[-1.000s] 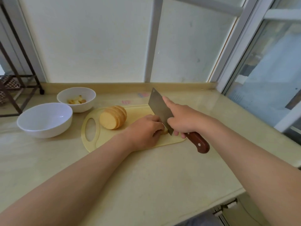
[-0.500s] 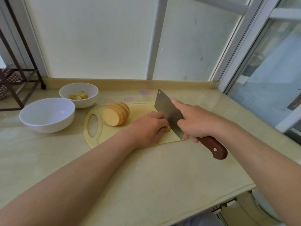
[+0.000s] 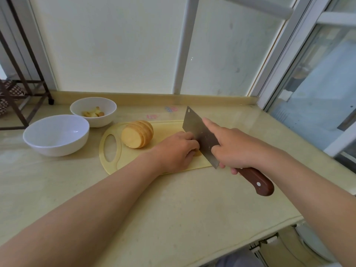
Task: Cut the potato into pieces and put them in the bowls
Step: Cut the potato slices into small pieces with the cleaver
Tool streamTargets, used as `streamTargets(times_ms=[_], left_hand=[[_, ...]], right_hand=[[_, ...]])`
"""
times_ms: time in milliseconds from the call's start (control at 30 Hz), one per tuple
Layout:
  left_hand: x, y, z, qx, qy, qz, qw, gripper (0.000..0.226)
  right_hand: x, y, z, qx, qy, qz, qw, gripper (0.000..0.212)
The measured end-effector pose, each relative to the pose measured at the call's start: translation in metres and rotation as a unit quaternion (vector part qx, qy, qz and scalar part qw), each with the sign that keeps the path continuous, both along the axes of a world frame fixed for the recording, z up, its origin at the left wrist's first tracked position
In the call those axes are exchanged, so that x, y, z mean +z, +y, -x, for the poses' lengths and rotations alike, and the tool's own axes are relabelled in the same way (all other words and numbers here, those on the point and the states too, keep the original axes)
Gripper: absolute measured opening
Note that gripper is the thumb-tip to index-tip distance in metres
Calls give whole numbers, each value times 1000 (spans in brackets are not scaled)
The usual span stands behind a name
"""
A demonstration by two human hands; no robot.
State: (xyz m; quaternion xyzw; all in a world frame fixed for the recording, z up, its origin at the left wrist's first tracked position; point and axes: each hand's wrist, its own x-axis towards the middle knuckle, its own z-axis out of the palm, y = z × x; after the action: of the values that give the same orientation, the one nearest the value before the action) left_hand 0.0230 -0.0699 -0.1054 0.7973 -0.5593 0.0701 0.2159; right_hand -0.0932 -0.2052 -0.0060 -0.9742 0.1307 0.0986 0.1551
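Centre frame: a brown-handled steel cleaver [image 3: 200,132] was gripped by the right hand [image 3: 238,151], blade just beside the left hand [image 3: 175,153] curled over a yellow potato piece [image 3: 198,153]; knuckles could be nicked.

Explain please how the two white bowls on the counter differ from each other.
Size: the near bowl looks larger than the far bowl.
Contents: the far bowl holds a few potato pieces; the near bowl shows nothing inside.
Position: the far bowl stands further back, the near bowl further left and closer to the person.
Both are white, round and upright, left of the cutting board.
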Motion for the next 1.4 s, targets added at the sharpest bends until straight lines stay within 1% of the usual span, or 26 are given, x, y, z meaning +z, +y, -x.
streamTargets(times_ms=[267,400,533,667,733,867,900,1000,1100,1233,1400], left_hand=[[-2,-1,-1,0,-1,11,1000,43],[-3,-1,-2,-3,0,16,1000,38],[-3,-1,-2,-1,3,21,1000,24],[-4,-1,-5,-3,-1,31,1000,19],[-5,-1,-4,-3,-1,32,999,19],[-4,-2,-3,-10,7,33,999,39],[-3,-2,-3,-13,9,32,999,39],[-2,1,-2,-21,15,48,998,28],[-2,4,-3,-20,12,60,998,24],[-1,6,-4,-5,18,58,998,22],[-3,7,-7,-1,28,57,998,18]], right_hand=[[3,2,10,5,6,4,1000,90],[5,3,10,5,10,1,1000,90],[6,4,11,7,17,0,1000,91],[4,4,9,9,22,1,1000,91],[2,5,8,9,20,4,1000,89],[-8,9,-12,-3,5,-8,1000,90],[-10,10,-22,-6,-3,-13,1000,92],[-13,13,-49,0,-17,-7,1000,95],[-16,12,-59,-4,-14,-12,1000,96],[-13,2,-48,-21,-17,-61,998,96],[-10,-1,-28,-17,-20,-54,998,95]])
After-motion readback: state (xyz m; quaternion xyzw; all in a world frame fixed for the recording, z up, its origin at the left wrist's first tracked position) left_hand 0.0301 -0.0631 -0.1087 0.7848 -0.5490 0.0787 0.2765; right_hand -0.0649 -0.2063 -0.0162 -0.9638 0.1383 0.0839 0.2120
